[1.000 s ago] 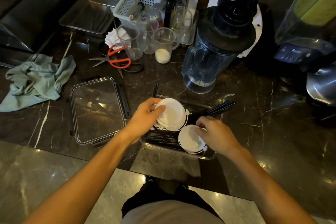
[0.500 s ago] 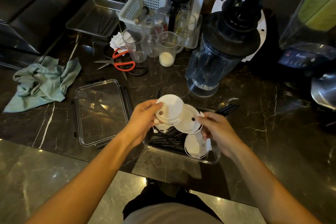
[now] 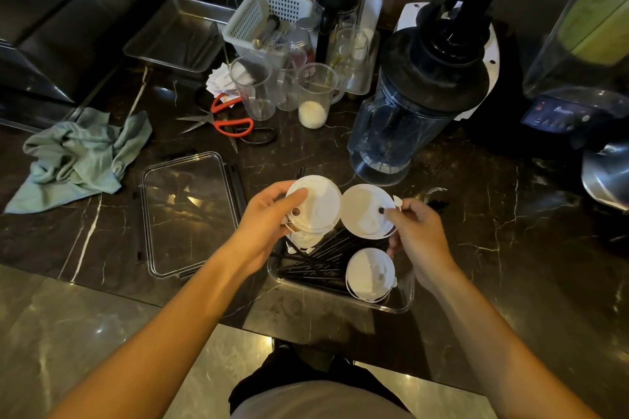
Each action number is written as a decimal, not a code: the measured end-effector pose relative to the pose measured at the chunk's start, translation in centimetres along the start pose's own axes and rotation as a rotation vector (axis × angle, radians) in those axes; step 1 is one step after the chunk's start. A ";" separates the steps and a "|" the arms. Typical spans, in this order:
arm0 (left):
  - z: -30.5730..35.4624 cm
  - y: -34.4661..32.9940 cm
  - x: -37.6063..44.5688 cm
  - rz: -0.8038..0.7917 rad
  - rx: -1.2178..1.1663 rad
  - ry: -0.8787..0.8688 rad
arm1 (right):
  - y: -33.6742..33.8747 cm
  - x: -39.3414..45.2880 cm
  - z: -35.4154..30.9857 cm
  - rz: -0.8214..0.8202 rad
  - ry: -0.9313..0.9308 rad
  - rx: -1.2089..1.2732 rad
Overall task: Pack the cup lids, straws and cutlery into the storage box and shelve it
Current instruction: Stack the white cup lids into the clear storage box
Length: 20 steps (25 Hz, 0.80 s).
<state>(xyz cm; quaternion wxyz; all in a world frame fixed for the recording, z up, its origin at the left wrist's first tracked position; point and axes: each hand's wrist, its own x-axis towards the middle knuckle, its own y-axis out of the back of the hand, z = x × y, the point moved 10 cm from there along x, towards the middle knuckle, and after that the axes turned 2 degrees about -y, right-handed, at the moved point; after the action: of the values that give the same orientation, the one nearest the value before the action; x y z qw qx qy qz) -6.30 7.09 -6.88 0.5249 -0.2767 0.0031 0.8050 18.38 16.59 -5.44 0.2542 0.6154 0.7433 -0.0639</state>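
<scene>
Holding a small stack of white cup lids [image 3: 315, 204], the left hand [image 3: 269, 218] has its thumb across the top one. Right hand [image 3: 417, 231] pinches a single lid [image 3: 366, 211] by its rim, right beside that stack, both just above the clear storage box [image 3: 405, 296]. That box sits at the bench's [image 3: 510, 248] front edge with black straws [image 3: 323, 255] lying in it and one more lid [image 3: 369, 274] in its front right part. Its clear cover [image 3: 187, 211] lies flat just left of it. Green cloth [image 3: 81, 156] is bunched near the left edge, and a blender jug [image 3: 408, 112] stands behind the box.
</scene>
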 end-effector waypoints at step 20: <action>-2.3 -4.6 0.0 0.042 -0.153 0.150 | -1.7 -6.8 -9.0 0.377 0.967 -0.612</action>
<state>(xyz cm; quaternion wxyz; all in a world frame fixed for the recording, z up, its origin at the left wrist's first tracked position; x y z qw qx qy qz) -1.37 8.45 -7.54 0.4835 -0.3755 -0.0135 0.7906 14.86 13.87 5.05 0.0599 0.5947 0.6375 0.4861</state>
